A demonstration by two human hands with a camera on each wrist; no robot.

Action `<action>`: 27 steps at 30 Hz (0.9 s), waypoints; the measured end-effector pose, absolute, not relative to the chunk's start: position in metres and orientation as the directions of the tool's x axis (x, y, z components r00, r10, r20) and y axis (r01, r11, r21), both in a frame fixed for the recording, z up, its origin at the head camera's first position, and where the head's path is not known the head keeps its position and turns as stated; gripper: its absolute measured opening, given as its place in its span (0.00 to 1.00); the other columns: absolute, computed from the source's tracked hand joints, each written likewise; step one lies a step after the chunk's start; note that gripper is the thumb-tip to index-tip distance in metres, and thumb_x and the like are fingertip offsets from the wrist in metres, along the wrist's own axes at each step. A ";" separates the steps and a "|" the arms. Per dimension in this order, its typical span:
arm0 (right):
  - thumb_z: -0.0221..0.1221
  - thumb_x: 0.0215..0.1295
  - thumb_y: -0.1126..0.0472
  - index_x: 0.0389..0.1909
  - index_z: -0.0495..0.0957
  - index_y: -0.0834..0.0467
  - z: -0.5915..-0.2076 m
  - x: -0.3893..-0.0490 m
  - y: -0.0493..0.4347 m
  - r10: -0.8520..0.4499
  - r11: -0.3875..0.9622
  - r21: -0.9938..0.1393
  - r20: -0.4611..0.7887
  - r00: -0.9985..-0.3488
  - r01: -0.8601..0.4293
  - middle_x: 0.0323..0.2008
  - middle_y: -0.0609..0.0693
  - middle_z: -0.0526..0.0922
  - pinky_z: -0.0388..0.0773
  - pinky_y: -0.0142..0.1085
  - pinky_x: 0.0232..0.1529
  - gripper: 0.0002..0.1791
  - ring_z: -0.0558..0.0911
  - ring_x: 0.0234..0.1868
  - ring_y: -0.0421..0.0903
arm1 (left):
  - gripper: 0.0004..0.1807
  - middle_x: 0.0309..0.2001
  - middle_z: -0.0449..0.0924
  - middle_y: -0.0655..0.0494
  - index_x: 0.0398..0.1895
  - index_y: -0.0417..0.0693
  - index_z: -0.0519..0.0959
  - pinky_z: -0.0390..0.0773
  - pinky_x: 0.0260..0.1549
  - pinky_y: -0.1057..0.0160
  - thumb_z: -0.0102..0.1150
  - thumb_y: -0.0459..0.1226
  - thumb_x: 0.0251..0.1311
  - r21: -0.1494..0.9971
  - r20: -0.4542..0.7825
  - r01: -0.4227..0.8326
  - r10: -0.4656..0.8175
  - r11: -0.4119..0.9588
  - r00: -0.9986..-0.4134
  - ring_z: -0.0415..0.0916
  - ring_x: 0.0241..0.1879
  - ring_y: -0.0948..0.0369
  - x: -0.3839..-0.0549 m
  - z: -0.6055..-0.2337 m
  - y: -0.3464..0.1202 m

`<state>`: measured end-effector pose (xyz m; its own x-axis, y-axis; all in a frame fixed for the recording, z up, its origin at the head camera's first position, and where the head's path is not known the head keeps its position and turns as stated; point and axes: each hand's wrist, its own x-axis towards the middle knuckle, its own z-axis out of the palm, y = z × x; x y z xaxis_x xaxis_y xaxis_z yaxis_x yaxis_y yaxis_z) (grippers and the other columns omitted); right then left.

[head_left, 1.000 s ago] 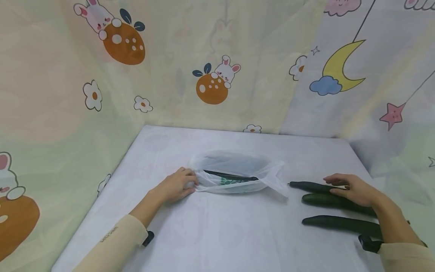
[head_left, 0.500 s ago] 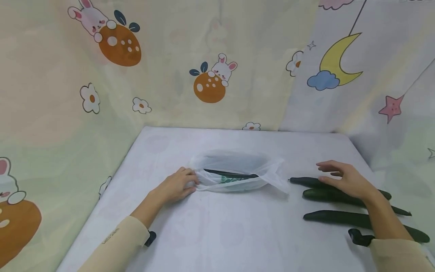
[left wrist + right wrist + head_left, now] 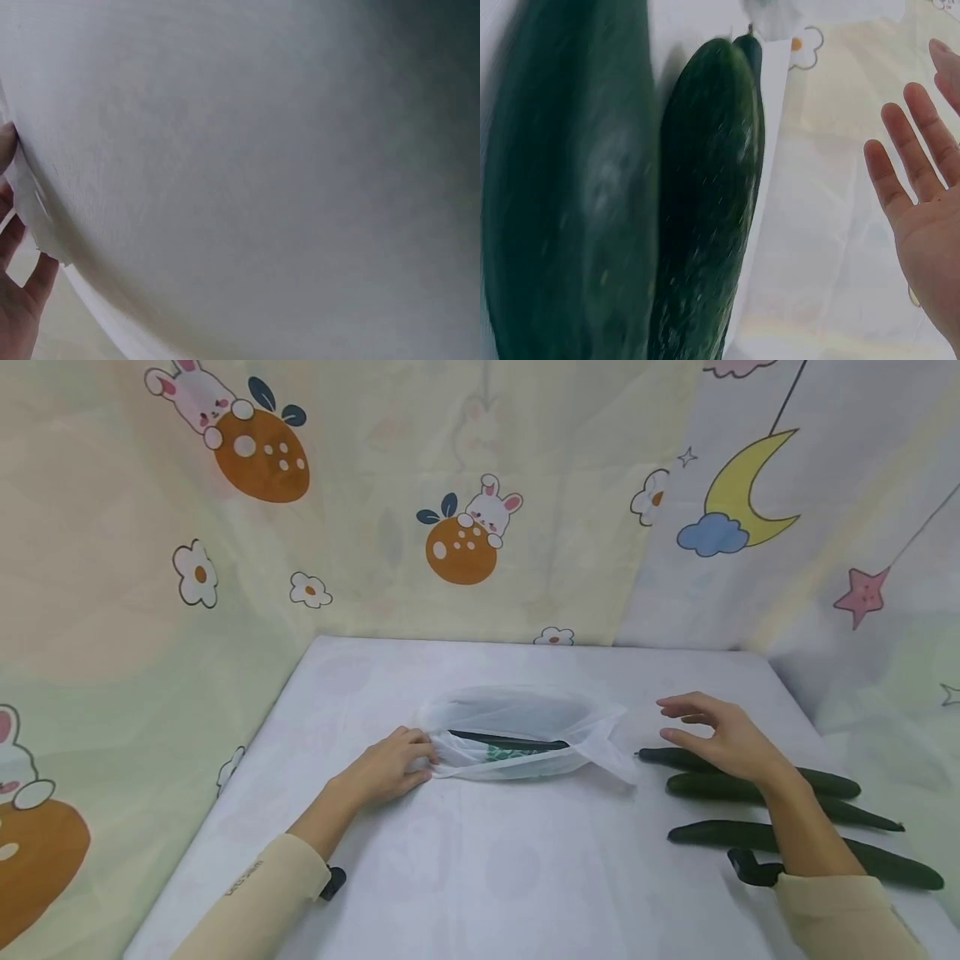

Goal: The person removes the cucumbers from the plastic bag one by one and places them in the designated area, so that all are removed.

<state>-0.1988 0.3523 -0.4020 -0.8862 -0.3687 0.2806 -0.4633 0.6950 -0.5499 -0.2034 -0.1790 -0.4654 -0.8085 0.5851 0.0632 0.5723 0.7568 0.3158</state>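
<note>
A thin white plastic bag (image 3: pixel 525 706) lies mid-table, its mouth spread toward me. Inside it shows a long dark green thing (image 3: pixel 480 739), mostly hidden by the bag's front edge and green print. My left hand (image 3: pixel 393 766) pinches the bag's left end; in the left wrist view the fingers (image 3: pixel 43 279) grip its edge. To the right lie three long cucumbers: a back one (image 3: pixel 675 758), a middle one (image 3: pixel 712 787) and a front one (image 3: pixel 720 833). My right hand (image 3: pixel 723 739) hovers over the back cucumber, fingers spread and holding nothing.
The white table (image 3: pixel 525 877) has its back edge against a printed cloth wall (image 3: pixel 360 527). More cloth closes in the left and right sides. A dark wrist device (image 3: pixel 753 868) sits by the right sleeve, above the front cucumber.
My right hand has lifted off the cucumbers and moved left and away from me, toward the bag's right end. The left hand has stayed on the bag.
</note>
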 end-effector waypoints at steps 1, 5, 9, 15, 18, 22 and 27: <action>0.70 0.66 0.58 0.61 0.79 0.53 -0.401 -0.199 0.350 -0.375 0.694 -0.549 0.277 -0.884 -0.466 0.57 0.53 0.83 0.70 0.19 0.55 0.24 0.80 0.53 0.35 | 0.08 0.53 0.77 0.60 0.48 0.59 0.85 0.78 0.53 0.48 0.67 0.41 0.66 0.314 0.063 0.572 0.584 0.758 -0.809 0.71 0.59 0.55 -0.203 -0.465 -0.179; 0.70 0.66 0.56 0.61 0.79 0.53 -0.400 -0.202 0.341 -0.391 0.701 -0.540 0.255 -0.884 -0.465 0.56 0.52 0.84 0.75 0.28 0.56 0.24 0.82 0.54 0.47 | 0.08 0.53 0.77 0.61 0.48 0.60 0.85 0.78 0.52 0.49 0.67 0.41 0.67 0.310 0.064 0.570 0.581 0.761 -0.811 0.72 0.58 0.56 -0.205 -0.464 -0.178; 0.70 0.66 0.57 0.61 0.79 0.55 -0.403 -0.204 0.333 -0.398 0.686 -0.554 0.258 -0.881 -0.472 0.56 0.52 0.84 0.78 0.35 0.57 0.24 0.82 0.54 0.50 | 0.09 0.54 0.77 0.59 0.48 0.60 0.84 0.77 0.53 0.48 0.67 0.41 0.66 0.308 0.067 0.578 0.589 0.756 -0.806 0.72 0.58 0.55 -0.205 -0.464 -0.180; 0.69 0.66 0.60 0.62 0.78 0.57 -0.410 -0.206 0.312 -0.410 0.620 -0.615 0.276 -0.869 -0.488 0.57 0.54 0.83 0.79 0.46 0.58 0.24 0.83 0.56 0.52 | 0.09 0.54 0.78 0.57 0.47 0.59 0.84 0.78 0.52 0.47 0.69 0.40 0.65 0.295 0.071 0.587 0.596 0.754 -0.800 0.74 0.56 0.53 -0.201 -0.466 -0.186; 0.69 0.67 0.59 0.62 0.79 0.56 -0.412 -0.208 0.302 -0.411 0.596 -0.640 0.276 -0.869 -0.485 0.57 0.52 0.83 0.78 0.51 0.59 0.24 0.82 0.56 0.51 | 0.09 0.54 0.79 0.57 0.47 0.59 0.84 0.78 0.52 0.47 0.69 0.40 0.65 0.294 0.093 0.602 0.605 0.742 -0.791 0.74 0.57 0.52 -0.201 -0.468 -0.187; 0.69 0.66 0.59 0.61 0.79 0.56 -0.412 -0.209 0.292 -0.419 0.579 -0.648 0.286 -0.862 -0.496 0.56 0.50 0.84 0.78 0.42 0.61 0.23 0.82 0.56 0.49 | 0.09 0.54 0.78 0.57 0.48 0.59 0.83 0.78 0.53 0.47 0.68 0.41 0.66 0.299 0.091 0.608 0.613 0.735 -0.785 0.74 0.57 0.53 -0.201 -0.470 -0.185; 0.69 0.66 0.62 0.61 0.79 0.59 -0.407 -0.211 0.282 -0.440 0.549 -0.642 0.322 -0.838 -0.535 0.54 0.51 0.85 0.77 0.37 0.61 0.23 0.83 0.56 0.49 | 0.09 0.55 0.78 0.57 0.48 0.59 0.84 0.78 0.53 0.47 0.67 0.41 0.66 0.295 0.080 0.600 0.607 0.743 -0.791 0.74 0.57 0.53 -0.200 -0.466 -0.181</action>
<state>-0.2108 0.2817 -0.4069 -0.8380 -0.4403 0.3224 -0.5354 0.5492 -0.6416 -0.1997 -0.1807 -0.4663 -0.7907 0.6069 0.0801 0.6004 0.7433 0.2949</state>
